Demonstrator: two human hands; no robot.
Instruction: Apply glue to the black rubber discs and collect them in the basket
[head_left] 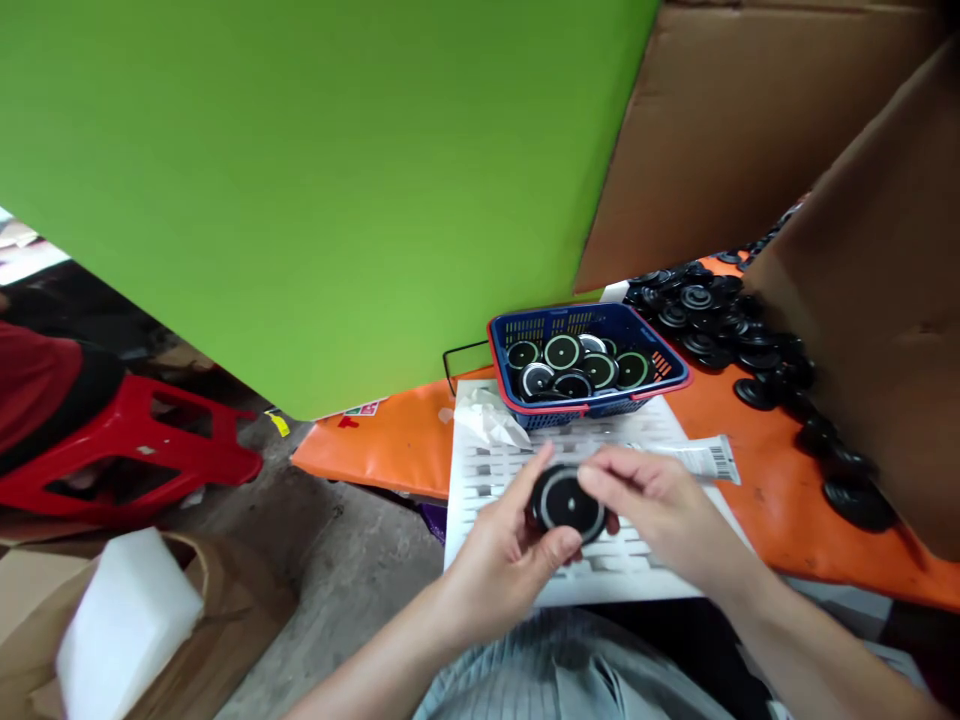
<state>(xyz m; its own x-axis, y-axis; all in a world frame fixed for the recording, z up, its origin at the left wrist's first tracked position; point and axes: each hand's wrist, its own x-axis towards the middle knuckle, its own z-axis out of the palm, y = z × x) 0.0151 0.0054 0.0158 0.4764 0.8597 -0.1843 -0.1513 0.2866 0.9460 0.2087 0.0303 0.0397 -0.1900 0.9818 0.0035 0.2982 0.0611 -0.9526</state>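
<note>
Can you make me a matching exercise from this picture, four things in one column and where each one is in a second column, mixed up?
Things:
1. black disc
2. blue basket
3. red stool
4. white foam block

Places:
A. in an open cardboard box at lower left
B. on the floor at left
C. held between the left hand and right hand
D. on the orange table, holding more discs

Pairs: 1-C, 2-D, 3-B, 4-A

One head-worn view looks forward and down, close over the orange table (757,440) edge
</note>
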